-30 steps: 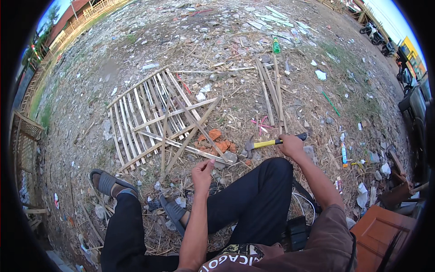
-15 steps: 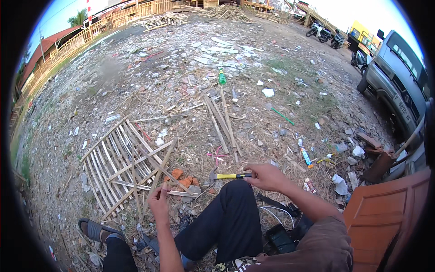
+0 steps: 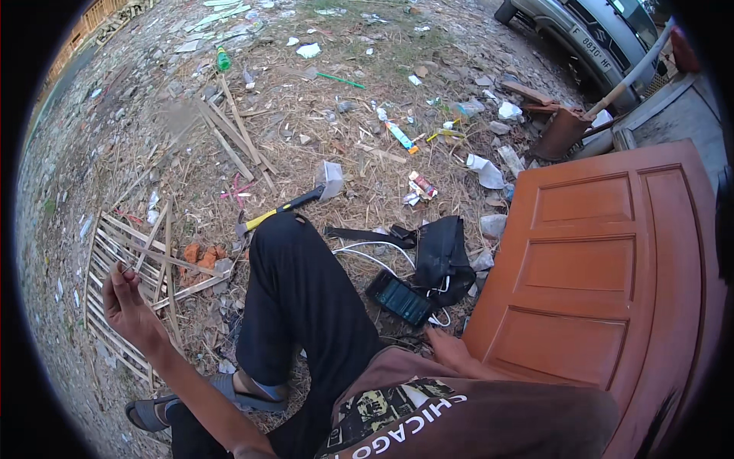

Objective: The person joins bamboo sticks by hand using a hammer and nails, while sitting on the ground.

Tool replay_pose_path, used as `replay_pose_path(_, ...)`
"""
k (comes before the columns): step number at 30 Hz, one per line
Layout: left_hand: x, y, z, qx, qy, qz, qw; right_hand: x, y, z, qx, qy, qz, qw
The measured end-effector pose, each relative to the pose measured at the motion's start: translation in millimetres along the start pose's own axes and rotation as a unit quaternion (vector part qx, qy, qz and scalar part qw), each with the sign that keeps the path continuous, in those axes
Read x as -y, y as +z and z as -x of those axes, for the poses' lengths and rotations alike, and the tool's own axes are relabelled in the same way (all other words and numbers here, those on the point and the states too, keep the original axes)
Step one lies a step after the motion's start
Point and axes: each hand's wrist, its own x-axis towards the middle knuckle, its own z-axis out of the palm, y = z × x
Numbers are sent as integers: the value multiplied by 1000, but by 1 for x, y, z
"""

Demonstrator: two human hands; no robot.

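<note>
My left hand is raised over the slatted wooden frame, thumb and fingers pinched together on a small, thin thing I cannot make out. Low on the right, my right hand reaches down between a black phone and a brown panelled wooden door; its fingertips are partly hidden near a white cable. A hammer with a yellow and black handle lies just beyond my bent knee, out of both hands. Its black end is close to a clear plastic cup.
A black bag lies beside the phone. Orange brick pieces and loose wooden slats are on the rubble-strewn ground. A green bottle lies farther off. A shovel and a parked vehicle stand at the right.
My right hand has let go of the hammer, which now lies beyond my knee, and has moved down beside the phone. My left hand stays raised and pinched. The view has swung right and down.
</note>
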Motion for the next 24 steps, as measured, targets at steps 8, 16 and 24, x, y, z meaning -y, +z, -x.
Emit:
replay_pose_path(8,-43,-1,-19,85,48,12,995,-6,35,19,152,0,46,987)
replay_pose_path(16,-44,3,-18,95,49,18,994,-28,23,51,324,42,-64,943)
replay_pose_path(24,-36,18,10,75,59,-27,995,-31,44,46,396,13,-157,905)
